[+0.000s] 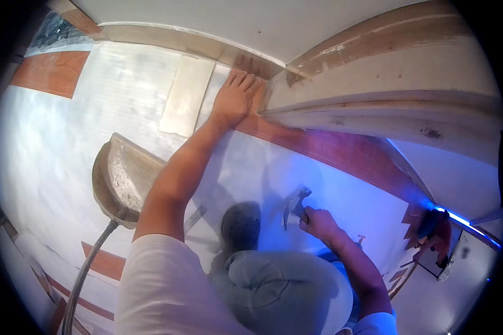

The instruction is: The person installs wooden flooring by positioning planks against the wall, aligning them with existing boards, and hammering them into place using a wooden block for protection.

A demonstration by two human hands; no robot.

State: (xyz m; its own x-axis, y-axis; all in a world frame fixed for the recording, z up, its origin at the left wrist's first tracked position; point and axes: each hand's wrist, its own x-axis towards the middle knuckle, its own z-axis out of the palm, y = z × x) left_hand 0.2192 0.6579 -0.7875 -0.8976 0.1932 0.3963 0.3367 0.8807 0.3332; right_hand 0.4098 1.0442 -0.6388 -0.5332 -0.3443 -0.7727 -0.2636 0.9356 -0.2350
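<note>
My left hand point(235, 97) lies with its fingers on a reddish wood-look plank point(279, 137) along the foot of the wall, beside the pale, scuffed frame point(374, 111). An off-white rectangular piece point(184, 95) lies just left of that hand. My right hand point(317, 223) grips a claw hammer point(297, 198) by its handle, above the white floor covering point(341, 195) in blue-tinted light. A worn long-handled dustpan point(127, 176) with pale debris in it is beside my left forearm.
More reddish planks point(50, 72) lie at the upper left and lower left. Another person point(436, 234) in dark red is at the far right, near a blue light strip. My shoe point(240, 223) is on the floor below me.
</note>
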